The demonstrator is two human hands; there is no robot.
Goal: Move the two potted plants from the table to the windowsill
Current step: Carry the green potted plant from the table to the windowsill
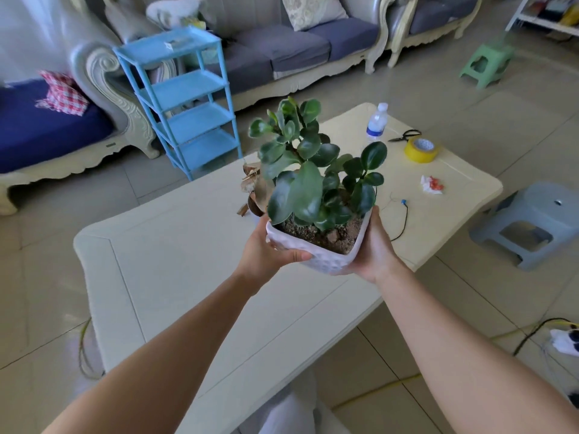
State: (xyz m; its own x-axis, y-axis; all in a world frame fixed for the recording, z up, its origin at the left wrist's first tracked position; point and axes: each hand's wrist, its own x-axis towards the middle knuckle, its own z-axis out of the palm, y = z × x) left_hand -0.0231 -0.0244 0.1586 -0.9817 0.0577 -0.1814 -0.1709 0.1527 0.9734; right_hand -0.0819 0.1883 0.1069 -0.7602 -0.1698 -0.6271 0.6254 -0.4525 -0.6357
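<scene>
Both hands hold one white pot (319,261) with a dimpled surface, and it is lifted above the cream table (194,264), not touching it. The left hand (269,253) grasps the left side of the pot, with the thumb lying across the front wall, and the right hand (374,249) grasps the right side, with the palm pressed flat on the wall and the fingers reaching behind it. In the pot there is brown soil and a green plant (313,170) with thick, round, shiny leaves, standing upright. Just behind the pot, partly hidden by it, a second plant (252,186) with dry brown leaves stands on the table; its own pot is almost fully covered, so I cannot tell its shape. Farther on the table, on the right part, lie a water bottle (377,122), a pair of black scissors (405,135), a roll of yellow tape (420,150), a small crumpled wrapper in white and red (431,184), and a thin black cable (402,217). To the left of the table a light blue shelf rack (185,101) stands on the tiled floor, in front of a sofa (294,48) with grey cushions. A grey-blue stool (535,220) is beside the right end of the table, and a green stool (487,64) is well apart, near the sofa.
</scene>
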